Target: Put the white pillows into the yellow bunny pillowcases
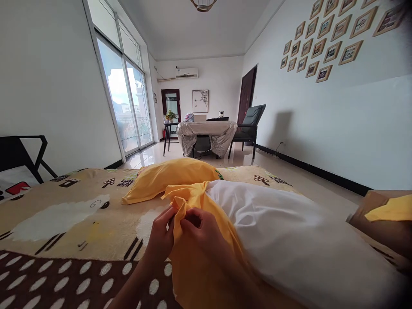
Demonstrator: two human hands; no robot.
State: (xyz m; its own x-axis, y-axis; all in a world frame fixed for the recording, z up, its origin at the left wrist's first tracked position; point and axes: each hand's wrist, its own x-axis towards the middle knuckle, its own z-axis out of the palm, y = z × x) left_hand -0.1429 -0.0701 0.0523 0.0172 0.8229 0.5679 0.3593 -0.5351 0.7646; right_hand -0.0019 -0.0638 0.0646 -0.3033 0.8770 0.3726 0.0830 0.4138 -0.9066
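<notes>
Both left hand (162,228), right hand (206,229) pinching yellow cloth (190,272), grips closed; white pillow (277,227) touching cloth

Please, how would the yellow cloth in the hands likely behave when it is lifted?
The yellow cloth would probably be floppy, since it folds between the left hand and right hand. It may feel light, because its raised edge looks thin.

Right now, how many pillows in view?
2. A yellow pillow lies farther back on the patterned blanket; a white pillow lies nearer, right of the yellow cloth. Any under the cloth would be hidden.
</notes>
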